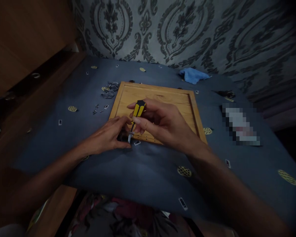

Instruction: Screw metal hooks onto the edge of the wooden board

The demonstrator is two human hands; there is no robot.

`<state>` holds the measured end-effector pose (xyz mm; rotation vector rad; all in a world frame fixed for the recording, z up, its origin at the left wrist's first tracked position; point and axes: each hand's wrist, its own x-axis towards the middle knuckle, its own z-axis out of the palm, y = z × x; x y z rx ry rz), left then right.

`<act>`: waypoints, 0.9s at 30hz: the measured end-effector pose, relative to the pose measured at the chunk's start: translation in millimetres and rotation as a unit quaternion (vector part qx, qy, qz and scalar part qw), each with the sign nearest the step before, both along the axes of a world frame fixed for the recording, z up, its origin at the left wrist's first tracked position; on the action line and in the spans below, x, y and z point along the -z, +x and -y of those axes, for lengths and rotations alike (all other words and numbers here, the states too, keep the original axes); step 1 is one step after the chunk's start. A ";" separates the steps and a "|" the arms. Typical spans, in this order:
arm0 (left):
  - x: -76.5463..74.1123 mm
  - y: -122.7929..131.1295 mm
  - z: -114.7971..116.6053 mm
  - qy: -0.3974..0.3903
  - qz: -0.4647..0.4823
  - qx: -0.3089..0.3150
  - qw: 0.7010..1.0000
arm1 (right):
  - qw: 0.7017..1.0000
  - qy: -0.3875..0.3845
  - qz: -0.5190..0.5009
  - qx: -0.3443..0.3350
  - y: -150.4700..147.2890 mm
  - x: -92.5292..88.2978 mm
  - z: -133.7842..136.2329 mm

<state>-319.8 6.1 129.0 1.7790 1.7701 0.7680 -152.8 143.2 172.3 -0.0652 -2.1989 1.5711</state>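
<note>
My right hand (166, 123) is closed around a short screwdriver (139, 109) with a yellow and black handle. Its thin shaft points down toward a small shiny metal fitting (130, 137) at the near left corner of a shallow framed wooden panel (160, 88). My left hand (112, 135) pinches that fitting between thumb and fingers, and its exact kind is hard to make out. Whether the screwdriver's tip sits in a screw is too small to tell. A row of small dark holes runs along the panel's near edge.
Several loose screws (95, 110) lie left of the panel, near a cluster of curved metal pieces (110, 90). A blue cloth (194, 75) rests by the patterned wall. At right are a blurred-out flat object (241, 125) and a dark item (225, 94). Printed bluish fabric (148, 174) lies underneath.
</note>
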 end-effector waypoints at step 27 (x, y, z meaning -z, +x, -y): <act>7.2 -2.4 1.6 0.004 0.009 -0.008 1.000 | 0.995 0.043 -0.010 0.092 -2.4 11.2 -1.9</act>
